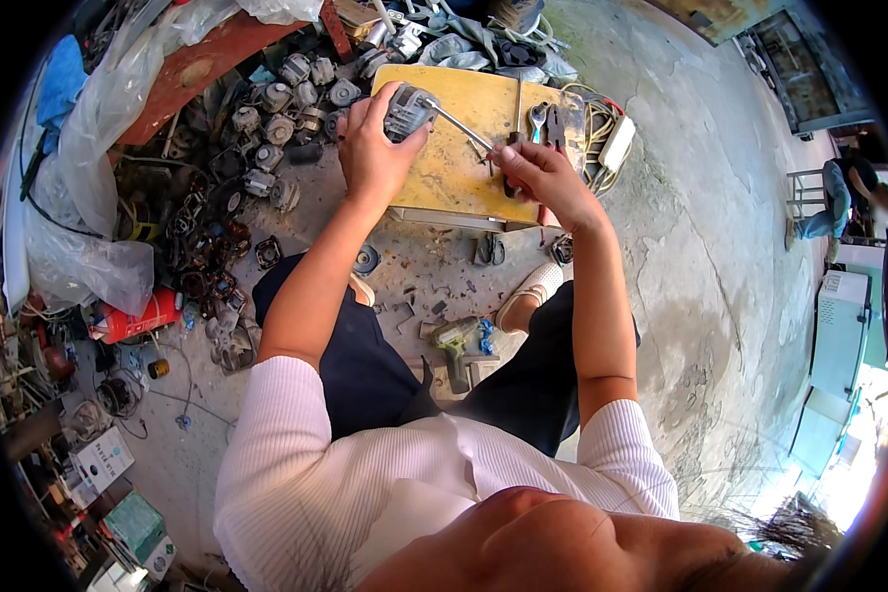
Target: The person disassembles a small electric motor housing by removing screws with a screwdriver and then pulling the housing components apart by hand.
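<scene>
My left hand point(375, 148) is wrapped round a small grey electric motor point(406, 114), holding it above the left part of a worn yellow tabletop point(454, 183). A long silver wrench point(459, 124) slants from the motor down to my right hand point(548, 183), whose fingers are closed on its near end. The wrench's far end meets the motor's face; my grip hides the other end. Just beyond my right hand, a blue-and-silver adjustable wrench point(538, 118) and dark pliers point(555, 126) lie on the tabletop.
Many similar motors point(276, 99) are heaped on the floor at left. A white power strip point(617, 143) with coiled cable is right of the table. A green cordless drill point(454, 350) stands between my legs. Another person point(839, 197) bends down at far right.
</scene>
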